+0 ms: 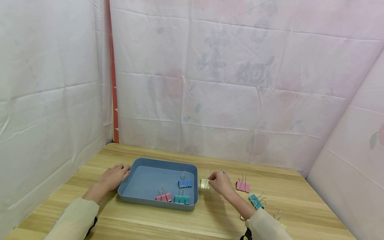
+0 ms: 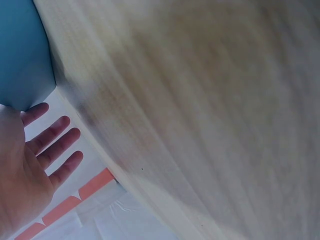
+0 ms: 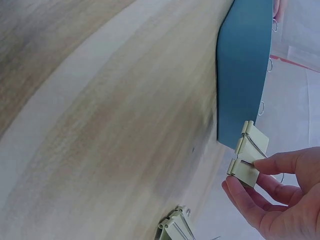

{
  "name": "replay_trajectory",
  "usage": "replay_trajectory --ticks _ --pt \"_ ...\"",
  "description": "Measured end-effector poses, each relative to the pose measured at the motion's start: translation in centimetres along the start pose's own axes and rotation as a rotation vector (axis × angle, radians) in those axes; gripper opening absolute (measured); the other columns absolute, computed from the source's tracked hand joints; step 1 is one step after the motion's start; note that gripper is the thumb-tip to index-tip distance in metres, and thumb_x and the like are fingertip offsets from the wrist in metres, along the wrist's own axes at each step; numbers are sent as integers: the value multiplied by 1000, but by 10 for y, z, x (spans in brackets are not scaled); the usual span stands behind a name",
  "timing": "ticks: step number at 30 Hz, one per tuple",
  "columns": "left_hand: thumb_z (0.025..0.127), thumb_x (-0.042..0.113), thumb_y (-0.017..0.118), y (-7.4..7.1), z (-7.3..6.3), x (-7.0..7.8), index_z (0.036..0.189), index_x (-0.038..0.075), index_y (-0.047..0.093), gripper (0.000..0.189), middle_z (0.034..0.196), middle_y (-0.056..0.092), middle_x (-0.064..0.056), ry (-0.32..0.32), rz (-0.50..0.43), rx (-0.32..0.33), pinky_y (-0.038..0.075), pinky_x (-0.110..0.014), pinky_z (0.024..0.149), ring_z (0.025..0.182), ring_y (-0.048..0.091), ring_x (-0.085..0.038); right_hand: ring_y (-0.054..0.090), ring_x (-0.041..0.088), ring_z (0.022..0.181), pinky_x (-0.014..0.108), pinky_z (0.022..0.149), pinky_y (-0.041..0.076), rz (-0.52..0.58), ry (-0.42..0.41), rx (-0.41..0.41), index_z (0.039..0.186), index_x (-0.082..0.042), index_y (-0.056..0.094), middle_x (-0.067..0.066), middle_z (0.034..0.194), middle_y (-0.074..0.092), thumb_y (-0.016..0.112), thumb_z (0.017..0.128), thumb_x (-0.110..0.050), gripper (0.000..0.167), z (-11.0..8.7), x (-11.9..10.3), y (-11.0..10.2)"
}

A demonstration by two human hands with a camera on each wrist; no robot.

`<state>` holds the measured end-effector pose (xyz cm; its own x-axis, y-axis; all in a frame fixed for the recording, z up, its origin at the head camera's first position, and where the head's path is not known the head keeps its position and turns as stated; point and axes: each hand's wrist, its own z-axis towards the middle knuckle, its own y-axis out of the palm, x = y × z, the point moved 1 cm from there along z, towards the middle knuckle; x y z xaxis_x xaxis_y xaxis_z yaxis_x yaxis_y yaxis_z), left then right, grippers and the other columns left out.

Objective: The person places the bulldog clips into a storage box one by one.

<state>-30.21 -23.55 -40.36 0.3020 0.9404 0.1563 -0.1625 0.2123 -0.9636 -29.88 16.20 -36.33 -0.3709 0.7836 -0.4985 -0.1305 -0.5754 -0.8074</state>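
1. Head view: the bench [image 1: 156,226] carries a shallow tray [image 1: 150,202], probably light and stiff.
2. Left hand [image 1: 115,176]: fingers loosely spread at the tray's left rim; how hard they press is unclear.
3. Right hand [image 1: 221,184]: fingers pinch 1 pale clip [image 1: 205,184] just right of the tray; bench contact can't be told.
4. That clip should be light, stiff, springy and slightly slippery; its flat body looks the surest hold.
5. 1 blue clip [image 1: 223,172] is mostly hidden behind the right hand; the right sleeve [image 1: 267,226] partly covers 1 yellow clip [image 1: 283,226].
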Motion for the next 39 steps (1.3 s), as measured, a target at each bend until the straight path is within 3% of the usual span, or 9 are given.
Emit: replay_trajectory --ticks 17,31,39 --pt "95 18 47 0 -2 2 116 -2 55 30 106 54 -21 14 13 13 39 -57 78 102 49 -40 51 13 61 32 57 44 41 31 -10 75 1 65 2 72 62 62 77 0 4 2 -4 -7" --pt "95 18 47 -2 -2 1 115 -2 55 30 106 54 -22 17 21 9 39 -57 79 102 49 -41 55 14 65 33 60 46 45 -1 5 77 0 67 3 75 64 65 78 -3 3 3 -16 -10" --pt "95 18 47 -2 -1 2 115 -2 55 30 106 54 -22 14 21 5 39 -58 79 103 49 -42 54 11 60 28 53 45 61 -15 -7 78 -3 68 3 77 65 64 79 -2 5 5 -25 -5"
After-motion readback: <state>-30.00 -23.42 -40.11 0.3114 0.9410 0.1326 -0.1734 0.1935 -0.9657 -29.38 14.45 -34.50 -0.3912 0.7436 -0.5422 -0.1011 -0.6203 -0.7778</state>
